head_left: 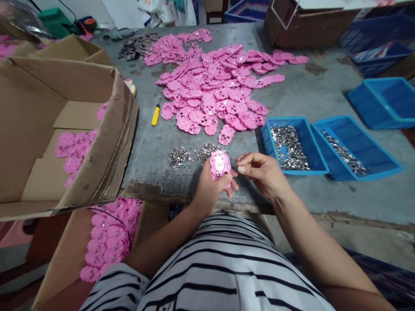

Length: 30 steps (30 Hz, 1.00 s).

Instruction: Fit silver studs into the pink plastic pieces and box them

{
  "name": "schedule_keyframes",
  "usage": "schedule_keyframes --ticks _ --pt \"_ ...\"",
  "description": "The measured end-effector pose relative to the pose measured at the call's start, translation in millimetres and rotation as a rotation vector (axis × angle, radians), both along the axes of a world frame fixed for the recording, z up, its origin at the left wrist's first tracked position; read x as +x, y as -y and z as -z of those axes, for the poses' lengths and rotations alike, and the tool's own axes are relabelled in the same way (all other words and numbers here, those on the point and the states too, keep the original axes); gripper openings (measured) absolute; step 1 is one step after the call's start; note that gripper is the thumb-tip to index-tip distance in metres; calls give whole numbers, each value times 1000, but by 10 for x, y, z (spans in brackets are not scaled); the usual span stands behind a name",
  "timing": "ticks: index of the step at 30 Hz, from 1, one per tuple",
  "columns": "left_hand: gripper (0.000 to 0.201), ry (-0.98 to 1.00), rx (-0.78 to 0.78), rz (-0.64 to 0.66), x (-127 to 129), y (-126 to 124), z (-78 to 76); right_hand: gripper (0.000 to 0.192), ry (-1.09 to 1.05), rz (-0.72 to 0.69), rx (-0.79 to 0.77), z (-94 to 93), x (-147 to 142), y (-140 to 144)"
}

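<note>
A pink plastic casing (220,163) with a scalloped edge and several holes lies in my left hand (209,185); its thumb presses on the lower edge. To the right of it, slightly apart, my right hand (259,170) has thumb and index finger pinched together. Whatever is between those fingertips is too small to make out. Just beyond my hands, two small heaps of shiny metal pieces rest on the table, a left heap (179,157) and a right heap (207,151). A large pile of similar pink casings (210,90) spreads behind them.
Blue bins of metal pieces, one nearer (319,166) and one farther right (385,170), flank my right hand. A yellow-handled screwdriver (156,115) lies left of the pile. An open cardboard box (106,142) with pink parts stands left; another box (58,263) sits below.
</note>
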<state>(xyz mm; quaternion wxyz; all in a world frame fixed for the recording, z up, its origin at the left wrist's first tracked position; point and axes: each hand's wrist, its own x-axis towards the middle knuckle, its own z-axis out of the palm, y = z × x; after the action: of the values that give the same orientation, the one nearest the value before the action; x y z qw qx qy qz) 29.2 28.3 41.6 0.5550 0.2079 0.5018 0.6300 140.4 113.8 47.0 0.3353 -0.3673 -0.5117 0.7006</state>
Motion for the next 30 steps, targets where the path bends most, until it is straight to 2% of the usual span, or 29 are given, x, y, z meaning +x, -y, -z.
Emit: schedule_keyframes --ticks 3,6,11,15,18,22,27,29,30 --pt "41 -20 1 -72 -2 1 -15 28 27 -21 -8 60 -32 40" --pt "37 -62 -9 -121 -16 8 -15 26 112 -12 82 62 -1 56" --pt "35 -108 -4 -134 -29 18 -2 14 245 -86 417 -6 64 74" --pt "35 -137 -6 -139 -34 23 -2 18 317 -180 555 -11 79 77" --pt "35 -141 -21 -132 -41 34 -7 19 370 -187 673 4 76 83" --pt "36 -55 -40 -74 -57 44 -7 23 435 -152 964 16 81 100" --pt "45 114 -59 -10 -74 30 4 27 484 -208 1388 65 100 121" --pt "47 143 -82 -19 -78 26 12 27 474 -241 1451 90 101 131" --pt "48 145 -90 -30 -80 26 18 26 460 -248 1423 99 99 135"
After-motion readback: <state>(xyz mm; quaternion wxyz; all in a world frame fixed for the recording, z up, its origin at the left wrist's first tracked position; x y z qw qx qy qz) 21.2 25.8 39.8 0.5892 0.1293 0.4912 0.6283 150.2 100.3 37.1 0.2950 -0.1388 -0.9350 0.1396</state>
